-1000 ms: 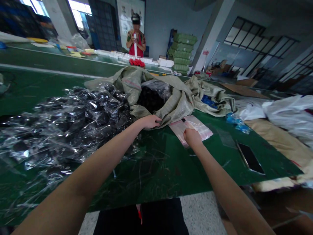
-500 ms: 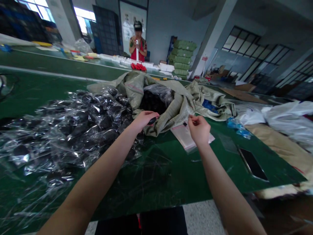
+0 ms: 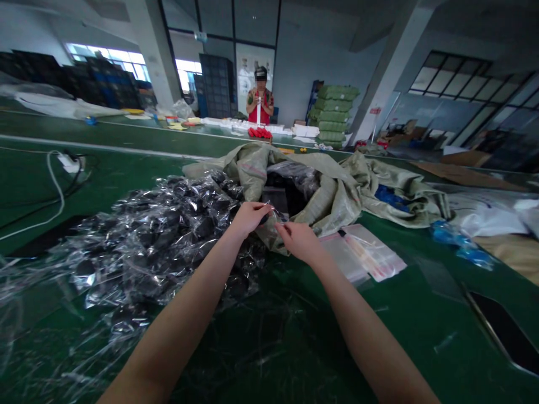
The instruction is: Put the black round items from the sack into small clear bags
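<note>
My left hand [image 3: 248, 219] is closed around a small black rounded piece [image 3: 265, 217], mostly hidden by the fingers. My right hand [image 3: 300, 238] pinches a clear plastic bag [image 3: 275, 197] close beside it, and the two hands nearly meet. Behind them lies a grey-green woven sack [image 3: 252, 171], its mouth gaping over dark items [image 3: 298, 197]. A heap of black pieces in clear bags [image 3: 168, 235] spreads left of my left hand. To the right of my right hand is a stack of flat clear bags [image 3: 349, 261] with a black-tipped item on top.
A phone [image 3: 503, 325] lies at the right on the green table [image 3: 295, 348]. Beyond the sack are blue plastic pieces [image 3: 461, 241] and white bags [image 3: 501, 210]. A white cable [image 3: 59, 191] runs along the left. Across the far table stands a person [image 3: 260, 101] holding a white strip.
My right hand has moved left from the stack of bags to my left hand, bringing a clear bag. The left hand still holds the black piece. The view has shifted left.
</note>
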{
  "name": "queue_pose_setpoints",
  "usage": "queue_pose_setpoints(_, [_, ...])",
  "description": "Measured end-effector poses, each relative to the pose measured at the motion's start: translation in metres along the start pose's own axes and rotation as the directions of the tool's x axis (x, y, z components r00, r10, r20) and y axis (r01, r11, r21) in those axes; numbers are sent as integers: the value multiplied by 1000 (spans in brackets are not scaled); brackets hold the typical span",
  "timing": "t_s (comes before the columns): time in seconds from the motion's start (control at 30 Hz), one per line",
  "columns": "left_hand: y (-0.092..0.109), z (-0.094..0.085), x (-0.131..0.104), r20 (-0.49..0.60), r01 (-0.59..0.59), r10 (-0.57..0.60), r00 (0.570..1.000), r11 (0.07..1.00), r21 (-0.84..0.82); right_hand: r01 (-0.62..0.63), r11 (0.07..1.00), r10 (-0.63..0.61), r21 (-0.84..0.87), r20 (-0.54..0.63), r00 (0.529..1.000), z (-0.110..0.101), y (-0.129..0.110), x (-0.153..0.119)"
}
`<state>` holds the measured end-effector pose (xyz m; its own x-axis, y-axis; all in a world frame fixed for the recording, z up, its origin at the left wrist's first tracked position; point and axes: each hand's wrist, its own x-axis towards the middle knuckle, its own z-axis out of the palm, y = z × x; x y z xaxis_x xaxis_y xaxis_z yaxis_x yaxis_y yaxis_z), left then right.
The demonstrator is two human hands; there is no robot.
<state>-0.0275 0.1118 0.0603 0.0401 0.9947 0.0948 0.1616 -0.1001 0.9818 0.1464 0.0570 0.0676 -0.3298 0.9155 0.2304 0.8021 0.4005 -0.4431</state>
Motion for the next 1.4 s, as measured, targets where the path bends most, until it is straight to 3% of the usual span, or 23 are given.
queue_pose_setpoints(0.03, [2,-3,-1,4,-29,29,1000,999,38,-32,997,18,71,195,981,-10,0,-3])
queue_pose_setpoints(0.1, [7,-9,-4,37,-69,65,997,992,110,-48,977,-55,206,467,882,-29,1,-8])
queue_pose_setpoints(0.13, [10,-11,-6,60,-85,77,995,986,146,-16,970,-100,242,462,881,-36,3,-9])
queue_pose_setpoints(0.17, [13,-13,-8,88,-101,86,992,979,178,15,968,-108,251,361,926,-41,5,-10])
queue_pose_setpoints(0.23, [18,-16,-11,149,-140,108,983,964,224,43,973,-44,226,0,999,-43,12,-6])
queue_pose_setpoints(0.3, [23,-17,-14,234,-206,148,961,947,248,40,967,43,250,-318,947,-38,20,2])
queue_pose_setpoints(0.33, [25,-17,-15,291,-246,169,942,936,253,56,953,70,298,-395,916,-34,25,6])
queue_pose_setpoints(0.43, [30,-18,-18,475,-379,224,851,888,261,128,836,118,534,-403,908,-24,35,17])
queue_pose_setpoints(0.53, [34,-16,-21,580,-456,239,779,850,262,93,653,133,751,-235,963,-22,41,18])
queue_pose_setpoints(0.6, [34,-13,-21,594,-466,236,769,843,268,28,583,71,812,-85,994,-24,44,16])
queue_pose_setpoints(0.67, [31,-9,-20,537,-434,231,811,854,287,-27,565,18,825,20,1000,-25,47,15])
queue_pose_setpoints(0.7, [29,-7,-20,462,-400,231,856,862,311,-40,557,29,830,28,999,-25,49,16])
queue_pose_setpoints(0.77, [26,-3,-17,208,-315,251,946,865,391,-27,533,145,845,-60,988,-22,54,19])
queue_pose_setpoints(0.83, [26,3,-16,-53,-238,297,953,850,471,23,543,297,840,-217,930,-18,58,24])
queue_pose_setpoints(0.87, [27,6,-16,-118,-210,304,945,845,491,48,564,349,824,-291,891,-16,58,26])
queue_pose_setpoints(0.93, [30,17,-17,-96,-184,253,963,871,456,89,631,376,770,-405,833,-11,56,27])
queue_pose_setpoints(1.0, [33,29,-19,30,-159,159,987,926,343,118,719,331,685,-487,808,-7,49,25])
queue_pose_setpoints(1.1, [33,45,-17,121,-159,139,983,972,176,211,858,93,469,-545,833,-1,36,18])
queue_pose_setpoints(1.2, [28,50,-12,92,-193,183,979,975,108,316,880,-110,355,-495,862,3,28,13])
queue_pose_setpoints(1.4, [17,44,-4,110,-144,126,986,973,177,207,799,83,564,-445,892,3,34,18])
